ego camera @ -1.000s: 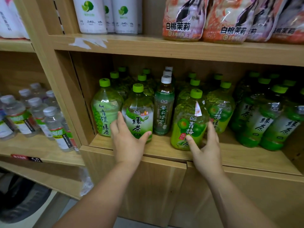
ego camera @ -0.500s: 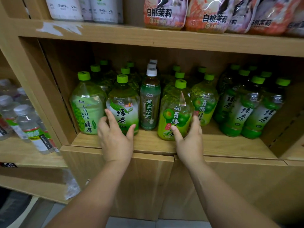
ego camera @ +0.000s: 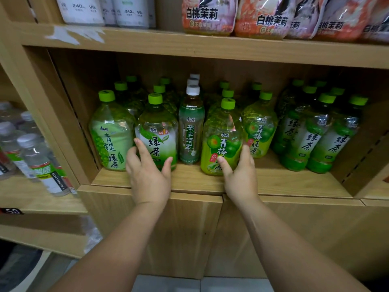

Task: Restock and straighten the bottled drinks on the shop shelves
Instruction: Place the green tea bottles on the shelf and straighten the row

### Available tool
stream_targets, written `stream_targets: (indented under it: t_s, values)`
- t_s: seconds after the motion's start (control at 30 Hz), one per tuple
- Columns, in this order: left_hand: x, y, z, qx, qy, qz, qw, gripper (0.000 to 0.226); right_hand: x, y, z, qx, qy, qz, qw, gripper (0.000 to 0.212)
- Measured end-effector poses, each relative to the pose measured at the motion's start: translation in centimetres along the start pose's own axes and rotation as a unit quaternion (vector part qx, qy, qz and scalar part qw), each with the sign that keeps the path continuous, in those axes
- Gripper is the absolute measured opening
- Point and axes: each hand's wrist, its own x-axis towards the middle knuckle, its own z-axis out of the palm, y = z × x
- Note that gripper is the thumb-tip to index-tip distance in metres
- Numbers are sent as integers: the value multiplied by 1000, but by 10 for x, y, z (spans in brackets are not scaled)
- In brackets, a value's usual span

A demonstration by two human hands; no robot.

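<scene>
Green-capped tea bottles stand in rows on the wooden shelf (ego camera: 284,182). My left hand (ego camera: 148,175) cups the base of the front green tea bottle (ego camera: 156,131), fingers on its left side and thumb on its right. My right hand (ego camera: 240,178) holds the base of the yellow-green plum tea bottle (ego camera: 223,135), thumb on the front label and fingers round its right side. Between the two stands a slim white-capped jasmine tea bottle (ego camera: 191,127). Both held bottles stand upright on the shelf.
A grape green tea bottle (ego camera: 111,135) stands at the left wall and dark green tea bottles (ego camera: 305,133) lean at the right. Water bottles (ego camera: 37,161) fill the left bay. Peach jasmine bottles (ego camera: 210,15) and white bottles (ego camera: 82,9) stand above. Cabinet doors (ego camera: 189,228) lie below.
My right hand has closed in from beside the plum tea bottle onto its base. My left hand has stayed at the green tea bottle. The view has shifted rightward.
</scene>
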Motion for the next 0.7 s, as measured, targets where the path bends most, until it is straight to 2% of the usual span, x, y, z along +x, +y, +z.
stream_targets:
  t_s: [0.37, 0.6, 0.7]
  values:
    - [1, 2, -22, -43, -49, -19, 998, 96, 3, 3, -13, 37, -56, 61, 996, 78]
    - [16, 51, -83, -7, -170, -82, 982, 94, -2, -51, -64, -11, -117, 154, 981, 90]
    - [26, 86, -119, 16, -210, -78, 975, 93, 2, -90, -96, -32, -138, 172, 975, 90]
